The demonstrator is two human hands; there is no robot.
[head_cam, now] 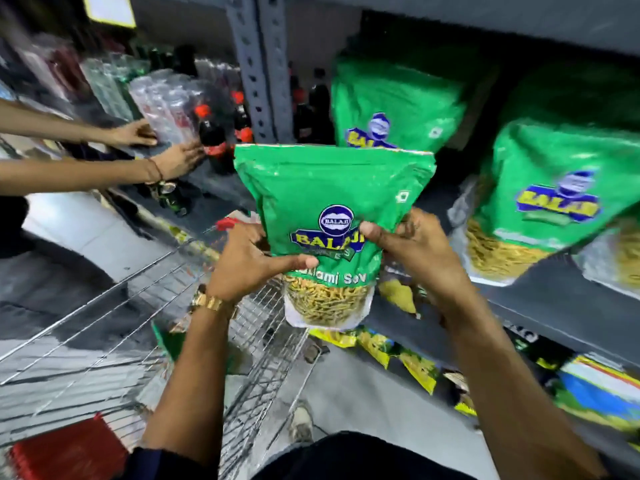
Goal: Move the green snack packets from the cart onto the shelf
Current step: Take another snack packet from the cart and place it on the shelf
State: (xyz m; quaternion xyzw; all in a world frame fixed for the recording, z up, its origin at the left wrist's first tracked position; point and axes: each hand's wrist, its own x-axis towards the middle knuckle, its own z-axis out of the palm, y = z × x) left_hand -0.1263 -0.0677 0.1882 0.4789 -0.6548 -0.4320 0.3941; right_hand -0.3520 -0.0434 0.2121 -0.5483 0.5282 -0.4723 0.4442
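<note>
Shop aisle, grey metal shelf [540, 306] to the right. Wire cart [104, 323] low left. Left hand [249, 261] and right hand [412, 247] both clamp one green packet [332, 202], upright, raised above the cart before the shelf. Best move: keep it upright, slide into the gap between the shelved packets [550, 188].

the person's arms are bare up to short dark sleeves [162, 459] near the bottom edge. a shiny gold watch [207, 301] with a metal band sits on the left wrist. the right wrist has nothing on it. a dark top [360, 457] shows below.
</note>
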